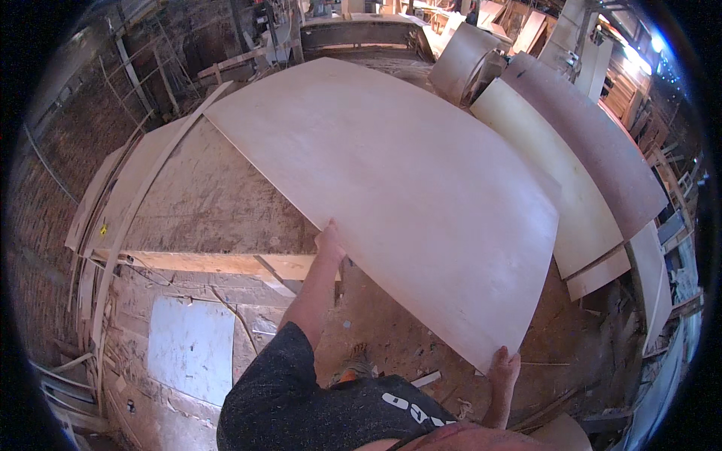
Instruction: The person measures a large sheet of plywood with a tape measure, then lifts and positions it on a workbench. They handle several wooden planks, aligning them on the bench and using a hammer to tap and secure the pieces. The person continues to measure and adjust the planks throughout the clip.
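Note:
A large pale plywood sheet (pixel 398 180) stretches out in front of me, its far part over a worn workbench (pixel 218 195) and its near corner jutting out above the floor. My left hand (pixel 330 241) is closed on the sheet's left edge, close to the bench's front corner. At the near corner, my right hand (pixel 504 366) grips the edge, fingers on top. The parts of both hands under the sheet are hidden.
Long wooden strips (pixel 143 195) run along the bench's left side. More boards (pixel 556 180) lean at the right. A pale blue-white panel (pixel 191 349) lies at lower left, and scraps litter the dirt floor (pixel 376 316). Further timber stands at the back.

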Demonstrator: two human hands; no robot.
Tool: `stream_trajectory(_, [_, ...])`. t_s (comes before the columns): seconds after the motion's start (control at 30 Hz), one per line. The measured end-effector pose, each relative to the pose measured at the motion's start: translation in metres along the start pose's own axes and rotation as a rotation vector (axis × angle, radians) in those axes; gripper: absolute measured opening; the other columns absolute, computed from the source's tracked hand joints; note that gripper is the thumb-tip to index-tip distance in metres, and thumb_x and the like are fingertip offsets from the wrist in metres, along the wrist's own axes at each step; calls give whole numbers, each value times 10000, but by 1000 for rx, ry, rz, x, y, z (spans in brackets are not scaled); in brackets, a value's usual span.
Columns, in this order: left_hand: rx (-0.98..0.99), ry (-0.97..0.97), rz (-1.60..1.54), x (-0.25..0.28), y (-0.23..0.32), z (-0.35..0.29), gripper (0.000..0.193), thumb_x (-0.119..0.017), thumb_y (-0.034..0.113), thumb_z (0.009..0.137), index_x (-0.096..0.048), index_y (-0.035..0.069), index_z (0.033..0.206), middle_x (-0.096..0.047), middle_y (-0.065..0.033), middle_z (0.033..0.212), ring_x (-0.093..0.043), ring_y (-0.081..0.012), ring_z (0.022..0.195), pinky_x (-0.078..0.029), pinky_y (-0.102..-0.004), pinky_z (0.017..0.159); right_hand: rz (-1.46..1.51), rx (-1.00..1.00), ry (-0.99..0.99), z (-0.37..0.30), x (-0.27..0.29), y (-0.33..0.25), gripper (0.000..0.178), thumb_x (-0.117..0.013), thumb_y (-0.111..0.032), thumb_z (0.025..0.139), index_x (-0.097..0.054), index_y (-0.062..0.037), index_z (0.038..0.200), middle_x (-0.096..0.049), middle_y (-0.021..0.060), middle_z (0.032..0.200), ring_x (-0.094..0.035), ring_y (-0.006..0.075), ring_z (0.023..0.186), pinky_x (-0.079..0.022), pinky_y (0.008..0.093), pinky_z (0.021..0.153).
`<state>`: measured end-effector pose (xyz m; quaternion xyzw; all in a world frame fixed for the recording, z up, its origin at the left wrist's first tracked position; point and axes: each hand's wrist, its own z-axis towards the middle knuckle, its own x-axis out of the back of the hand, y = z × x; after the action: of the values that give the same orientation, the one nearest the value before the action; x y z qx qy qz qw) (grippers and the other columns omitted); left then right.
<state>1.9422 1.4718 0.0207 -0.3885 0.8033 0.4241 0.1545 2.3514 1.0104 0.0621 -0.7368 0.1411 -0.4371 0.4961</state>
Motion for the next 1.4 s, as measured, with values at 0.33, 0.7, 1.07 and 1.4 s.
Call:
stream_trajectory(0.33, [45, 3, 28, 45, -101, -114, 525, -601, 290, 1047, -437, 6, 1458, -579, -149, 1406, -604, -345, 1257, -502, -551, 1063, 93, -81, -48, -45, 107, 119, 457, -637, -365, 1038, -597, 66, 1184, -675, 118, 1054, -624, 205, 914, -520, 368, 806])
stream_trajectory(0.7, [141, -121, 160, 80, -187, -239, 440, -621, 251, 1026, -523, 19, 1387, -647, -148, 1289, -613, -304, 1219, -506, -473, 1044, -78, -82, 1, -143, 228, 246, 421, -648, -376, 1029, -649, 42, 1081, -670, 55, 931, -593, 139, 803, -496, 317, 712])
stream_trajectory(1.07, [-220, -162, 952, -4, -200, -268, 425, -777, 88, 847, -620, -144, 1166, -679, -183, 1119, -659, -264, 946, -543, -412, 813, -140, -349, -101, -261, 183, 340, 481, -654, -398, 1016, -740, 75, 986, -693, 62, 807, -617, 146, 733, -504, 383, 655])
stream_trajectory(1.4, [-117, -235, 1101, -65, -225, -238, 402, -756, 136, 820, -643, -162, 1065, -694, -210, 1047, -651, -235, 894, -529, -425, 753, -238, -651, -94, -267, 205, 215, 562, -572, -518, 1019, -676, -8, 806, -570, 75, 621, -548, 220, 497, -418, 391, 449])
